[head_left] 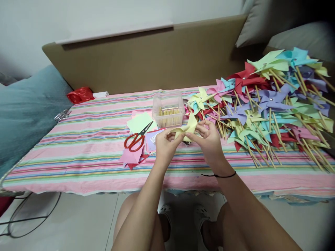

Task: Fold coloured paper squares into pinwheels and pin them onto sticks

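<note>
Between my two hands is a pale yellow paper pinwheel (192, 122) with no stick visible on it, its blades partly folded in. My left hand (167, 143) pinches its left side, thumb on the paper. On the other side my right hand (209, 139) grips it with thumb and fingers, the thumbs meeting near the centre. Just beyond stands a clear plastic box (169, 108) with thin wooden sticks (170, 120) in it. Left of my left hand, red-handled scissors (138, 137) lie over coloured paper sheets (141, 122). Pink cut paper (132, 156) sits below them.
A big heap of finished pinwheels (270, 99) on sticks covers the right side. The striped cloth (78, 146) spreads beneath everything. At the back left are a red plastic bag (80, 95) and a blue cushion (31, 108). A brown backrest (146, 59) rises behind.
</note>
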`<act>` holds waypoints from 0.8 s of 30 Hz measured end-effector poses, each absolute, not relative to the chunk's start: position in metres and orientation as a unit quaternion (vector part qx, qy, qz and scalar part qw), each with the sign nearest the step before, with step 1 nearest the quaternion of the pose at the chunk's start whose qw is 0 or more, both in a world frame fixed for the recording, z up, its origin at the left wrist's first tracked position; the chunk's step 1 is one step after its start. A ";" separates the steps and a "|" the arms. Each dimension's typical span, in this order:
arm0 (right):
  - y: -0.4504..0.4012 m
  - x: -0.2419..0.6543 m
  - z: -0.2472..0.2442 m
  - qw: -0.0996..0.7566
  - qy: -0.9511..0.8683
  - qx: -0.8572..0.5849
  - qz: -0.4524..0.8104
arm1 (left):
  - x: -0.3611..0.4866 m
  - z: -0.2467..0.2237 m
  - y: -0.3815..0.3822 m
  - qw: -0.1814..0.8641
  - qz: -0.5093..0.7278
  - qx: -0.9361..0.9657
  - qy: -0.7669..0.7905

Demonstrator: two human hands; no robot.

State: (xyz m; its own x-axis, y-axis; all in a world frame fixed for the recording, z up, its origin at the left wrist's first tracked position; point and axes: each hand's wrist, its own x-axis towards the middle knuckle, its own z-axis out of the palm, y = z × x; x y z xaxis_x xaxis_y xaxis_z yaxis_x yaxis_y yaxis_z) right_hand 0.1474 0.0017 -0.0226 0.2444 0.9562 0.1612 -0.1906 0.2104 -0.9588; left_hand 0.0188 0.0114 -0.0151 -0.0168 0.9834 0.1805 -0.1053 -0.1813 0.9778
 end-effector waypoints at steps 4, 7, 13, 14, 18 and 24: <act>0.001 0.150 -0.020 0.624 -0.421 -0.434 0.496 | 0.018 -0.016 0.013 0.477 0.564 0.527 0.420; 0.000 0.153 -0.018 0.611 -0.439 -0.437 0.492 | 0.017 -0.015 0.013 0.480 0.557 0.532 0.420; -0.002 0.155 -0.014 0.600 -0.474 -0.433 0.478 | 0.014 -0.009 0.009 0.494 0.539 0.524 0.436; -0.002 0.155 -0.013 0.597 -0.479 -0.436 0.473 | 0.014 -0.009 0.008 0.489 0.537 0.524 0.445; -0.002 0.155 -0.012 0.595 -0.489 -0.449 0.453 | 0.012 -0.010 0.007 0.463 0.532 0.541 0.459; -0.002 0.153 -0.012 0.607 -0.494 -0.436 0.446 | 0.012 -0.010 0.008 0.469 0.545 0.546 0.430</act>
